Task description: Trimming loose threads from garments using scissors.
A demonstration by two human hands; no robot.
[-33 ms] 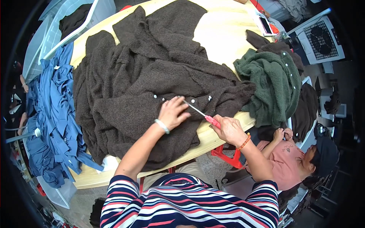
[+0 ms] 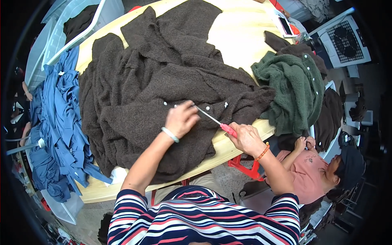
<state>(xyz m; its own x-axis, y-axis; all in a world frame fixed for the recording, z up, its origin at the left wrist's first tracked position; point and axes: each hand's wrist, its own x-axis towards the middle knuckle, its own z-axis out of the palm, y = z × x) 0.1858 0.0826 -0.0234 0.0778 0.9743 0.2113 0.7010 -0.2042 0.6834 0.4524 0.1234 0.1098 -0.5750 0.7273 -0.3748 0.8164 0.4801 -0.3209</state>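
Note:
A large dark brown knitted garment (image 2: 139, 90) lies heaped over the table, with several small white sparkly buttons (image 2: 208, 108) in a row along one edge. My right hand (image 2: 247, 141) is closed round the pink-red handle of a screwdriver-like tool (image 2: 228, 130). Its thin metal shaft points up and left toward the button row. My left hand (image 2: 182, 118) is over the knit at the shaft's tip, thumb side toward the tool. Motion smears its fingers, so I cannot tell whether they grip anything. The tip itself is hard to make out beside them.
Blue garments (image 2: 61, 118) hang over the table's left edge, near a clear plastic bin (image 2: 92, 24). A dark green knit garment (image 2: 292, 90) is piled at the right. Beyond the wooden table (image 2: 241, 41) edge are a red stool (image 2: 247, 166) and a seated person in pink (image 2: 302, 175).
My left hand has shifted slightly left and up, and its fingers are now blurred. The right hand and the screwdriver-like tool stay nearly where they were.

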